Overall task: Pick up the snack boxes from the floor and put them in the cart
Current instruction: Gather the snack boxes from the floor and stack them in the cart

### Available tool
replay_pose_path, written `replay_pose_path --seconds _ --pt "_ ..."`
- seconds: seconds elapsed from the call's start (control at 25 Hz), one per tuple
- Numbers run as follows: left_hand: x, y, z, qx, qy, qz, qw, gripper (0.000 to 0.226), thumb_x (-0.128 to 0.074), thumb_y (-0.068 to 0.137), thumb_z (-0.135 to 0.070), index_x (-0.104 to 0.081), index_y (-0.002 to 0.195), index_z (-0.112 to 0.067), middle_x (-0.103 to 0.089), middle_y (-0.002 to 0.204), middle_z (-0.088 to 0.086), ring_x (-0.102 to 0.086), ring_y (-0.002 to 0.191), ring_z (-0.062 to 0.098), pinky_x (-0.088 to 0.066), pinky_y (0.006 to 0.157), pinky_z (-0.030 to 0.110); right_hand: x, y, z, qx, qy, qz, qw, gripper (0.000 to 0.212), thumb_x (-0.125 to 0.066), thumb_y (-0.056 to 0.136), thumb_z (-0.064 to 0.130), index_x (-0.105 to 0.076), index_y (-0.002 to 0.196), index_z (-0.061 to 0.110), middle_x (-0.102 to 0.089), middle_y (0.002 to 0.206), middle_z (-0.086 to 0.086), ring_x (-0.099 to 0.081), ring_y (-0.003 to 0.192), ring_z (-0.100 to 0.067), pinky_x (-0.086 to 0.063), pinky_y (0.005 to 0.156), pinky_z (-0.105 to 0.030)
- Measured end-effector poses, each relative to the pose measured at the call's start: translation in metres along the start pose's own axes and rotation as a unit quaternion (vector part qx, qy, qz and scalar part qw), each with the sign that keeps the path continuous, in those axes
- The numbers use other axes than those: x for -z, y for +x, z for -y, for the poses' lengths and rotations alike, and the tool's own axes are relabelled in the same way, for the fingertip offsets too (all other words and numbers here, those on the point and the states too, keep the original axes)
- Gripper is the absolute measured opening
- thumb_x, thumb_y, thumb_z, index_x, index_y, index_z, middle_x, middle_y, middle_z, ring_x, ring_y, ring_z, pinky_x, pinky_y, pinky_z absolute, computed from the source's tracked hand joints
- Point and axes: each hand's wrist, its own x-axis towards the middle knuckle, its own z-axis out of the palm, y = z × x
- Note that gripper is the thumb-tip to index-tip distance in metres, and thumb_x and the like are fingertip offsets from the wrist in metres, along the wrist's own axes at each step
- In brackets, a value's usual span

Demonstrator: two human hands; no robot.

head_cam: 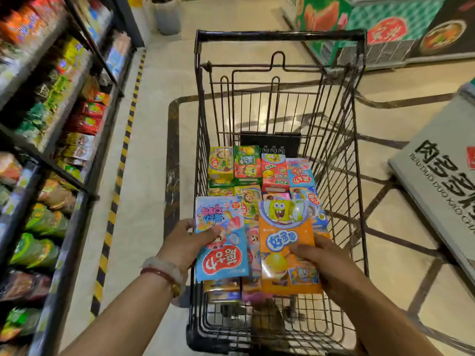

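Left hand gripping blue box, right hand gripping orange box — above cart

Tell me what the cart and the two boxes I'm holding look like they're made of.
Cart: dark coated metal wire, judging by its thin welded grid. Blue box and orange box: likely glossy printed cardboard, with flat faces, crisp edges and glare.

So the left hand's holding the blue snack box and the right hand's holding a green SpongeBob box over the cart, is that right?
Not quite. The SpongeBob box in the right hand is orange, not green, as the head view shows. The rest stands: the left hand holds the blue snack box, and both boxes are over the cart, which already has other snack boxes in it.
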Motion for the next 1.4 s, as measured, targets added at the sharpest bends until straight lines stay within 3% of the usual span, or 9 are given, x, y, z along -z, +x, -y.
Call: replay_pose_path --seconds 0.24,0.48,0.64,0.76,0.92,1.0,1.12,1.24,1.4 --pt "-0.040 0.091 0.008 -0.004 0.031 -0.062 0.998 0.030 -0.069 0.086 -0.022 -0.057 0.111 -0.009 -0.071 0.097 0.011 -0.069 0.072 0.023 -0.057 0.066 0.033 0.006 0.107 -0.003 -0.047 0.004 -0.032 0.998 0.081 -0.087 0.054 0.021 -0.052 0.126 0.008 -0.068 0.113 -0.014 -0.070 0.090 -0.036 -0.056 0.079 -0.051" --pt "-0.054 0.157 0.010 -0.031 0.111 -0.133 0.984 0.017 -0.058 0.093 -0.018 -0.049 0.106 -0.015 -0.062 0.091 0.002 -0.056 0.065 0.008 -0.044 0.048 0.013 -0.003 0.187 -0.015 -0.060 -0.037 -0.046 0.996 0.044 -0.071 0.082 0.008 -0.056 0.123 0.006 -0.072 0.103 -0.011 -0.073 0.078 -0.026 -0.057 0.060 -0.032" --pt "-0.050 0.182 0.023 -0.056 0.197 -0.173 0.963 0.045 -0.060 0.090 -0.016 -0.042 0.131 -0.007 -0.061 0.117 0.012 -0.062 0.098 0.028 -0.050 0.082 0.034 -0.011 0.209 -0.020 -0.054 -0.105 -0.022 0.993 0.038 -0.067 0.088 0.016 -0.056 0.124 0.016 -0.071 0.099 0.001 -0.072 0.073 -0.015 -0.055 0.055 -0.025" --pt "-0.054 0.184 0.027 -0.144 0.358 -0.181 0.905 0.055 -0.054 0.090 -0.006 -0.034 0.141 0.003 -0.045 0.139 0.023 -0.045 0.127 0.035 -0.032 0.105 0.030 -0.014 0.210 -0.018 -0.002 -0.211 0.000 0.977 0.043 -0.060 0.093 0.027 -0.046 0.133 0.026 -0.061 0.128 -0.002 -0.066 0.096 -0.012 -0.054 0.071 -0.020" --pt "-0.046 0.192 0.045 -0.299 0.578 -0.129 0.748 0.037 -0.061 0.069 -0.009 -0.068 0.105 0.001 -0.066 0.108 0.026 -0.065 0.096 0.043 -0.054 0.077 0.051 -0.014 0.212 -0.037 0.113 -0.469 -0.069 0.873 0.068 -0.044 0.097 0.044 -0.010 0.151 0.021 -0.009 0.159 -0.005 -0.009 0.146 -0.019 -0.019 0.112 -0.028" --pt "-0.045 0.188 0.047 -0.253 0.657 -0.079 0.706 0.031 -0.058 0.069 -0.016 -0.072 0.094 -0.004 -0.069 0.099 0.021 -0.068 0.090 0.040 -0.055 0.074 0.050 -0.014 0.214 -0.045 0.230 -0.547 -0.084 0.801 0.057 -0.036 0.098 0.041 -0.020 0.150 0.024 -0.020 0.156 -0.006 -0.016 0.142 -0.022 -0.030 0.110 -0.035" --pt "-0.046 0.181 0.048 -0.187 0.683 -0.008 0.706 0.044 -0.040 0.079 -0.027 -0.072 0.102 -0.007 -0.069 0.108 0.018 -0.067 0.099 0.036 -0.054 0.079 0.049 -0.020 0.223 -0.051 0.330 -0.605 -0.077 0.721 0.045 -0.023 0.102 0.039 -0.044 0.134 0.015 -0.052 0.137 -0.017 -0.034 0.130 -0.029 -0.045 0.095 -0.050" --pt "-0.046 0.187 0.046 -0.181 0.680 -0.026 0.710 0.046 -0.042 0.080 -0.019 -0.065 0.117 -0.005 -0.061 0.123 0.021 -0.059 0.113 0.039 -0.050 0.087 0.051 -0.032 0.232 -0.048 0.307 -0.661 -0.037 0.684 0.054 -0.013 0.101 0.048 -0.043 0.134 0.017 -0.054 0.135 -0.016 -0.041 0.130 -0.033 -0.046 0.094 -0.049" --pt "-0.047 0.198 0.042 -0.130 0.677 -0.038 0.723 0.054 -0.024 0.100 -0.023 -0.008 0.152 -0.019 0.001 0.159 0.009 0.004 0.147 0.027 -0.003 0.117 0.039 -0.038 0.248 -0.043 0.255 -0.700 -0.013 0.667 0.056 -0.034 0.091 0.049 -0.054 0.132 0.016 -0.054 0.136 -0.018 -0.052 0.124 -0.038 -0.047 0.092 -0.052"
